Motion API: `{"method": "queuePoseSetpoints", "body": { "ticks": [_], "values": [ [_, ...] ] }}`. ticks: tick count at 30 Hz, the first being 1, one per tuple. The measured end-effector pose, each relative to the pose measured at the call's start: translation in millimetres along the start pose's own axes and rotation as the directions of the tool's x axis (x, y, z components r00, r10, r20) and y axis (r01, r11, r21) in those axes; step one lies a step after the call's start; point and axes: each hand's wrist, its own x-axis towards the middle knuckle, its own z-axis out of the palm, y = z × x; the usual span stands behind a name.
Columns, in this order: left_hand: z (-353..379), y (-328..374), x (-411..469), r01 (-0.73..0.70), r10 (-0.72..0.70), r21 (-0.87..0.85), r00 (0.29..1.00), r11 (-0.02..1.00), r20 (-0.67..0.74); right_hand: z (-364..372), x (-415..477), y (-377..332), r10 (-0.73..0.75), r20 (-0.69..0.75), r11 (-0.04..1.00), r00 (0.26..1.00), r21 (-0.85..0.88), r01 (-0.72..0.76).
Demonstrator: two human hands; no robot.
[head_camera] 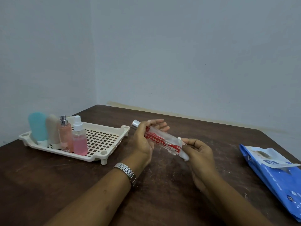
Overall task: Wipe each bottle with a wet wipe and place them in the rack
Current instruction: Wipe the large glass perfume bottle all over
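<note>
Left hand (145, 141) (watch (126, 172) on its wrist) holds a clear red-printed bottle (162, 141) just right of the rack (104, 137), fingers curled round it; right hand (200, 154) pinches a white wipe (184, 156) against its base.

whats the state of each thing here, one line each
clear bottle: capped, tilted, gripped by left hand
wet wipe: pinched by right hand at bottle base
rack: on table
blue tube: upright in rack
beige tube: upright in rack
peach spray bottle: upright in rack
pink spray bottle: upright in rack
wipes pack: lying flat, flap open
</note>
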Motion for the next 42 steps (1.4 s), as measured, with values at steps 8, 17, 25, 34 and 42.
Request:
{"method": "queuePoseSetpoints", "body": {
  "ticks": [8, 17, 25, 34, 42],
  "values": [
    [-19, 11, 15, -0.044, 0.041, -0.009, 0.978, 0.999, -0.203, 9, -9, -3, -0.069, 0.195, 0.997, 0.978, 0.046, 0.062],
    [-8, 1, 7, -0.041, 0.039, 0.019, 0.995, 0.999, 0.096, 0, 0, 0, -0.104, 0.035, 0.994, 0.994, -0.035, 0.105],
    [-13, -2, 11, -0.15, 0.16, 0.241, 0.987, 0.959, -0.022, 7, -8, -7, -0.368, 0.296, 0.728, 0.882, -0.498, 0.471],
    [-1, -6, -3, -0.11, 0.063, 0.224, 0.976, 0.968, 0.208, -6, 4, 1, -0.188, 0.166, 0.876, 0.968, -0.418, 0.242],
    [-4, -2, 2, -0.218, 0.201, 0.298, 0.976, 0.929, 0.088, 4, -4, 1, 0.09, 0.193, 0.99, 0.977, -0.126, -0.066]
  ]
}}
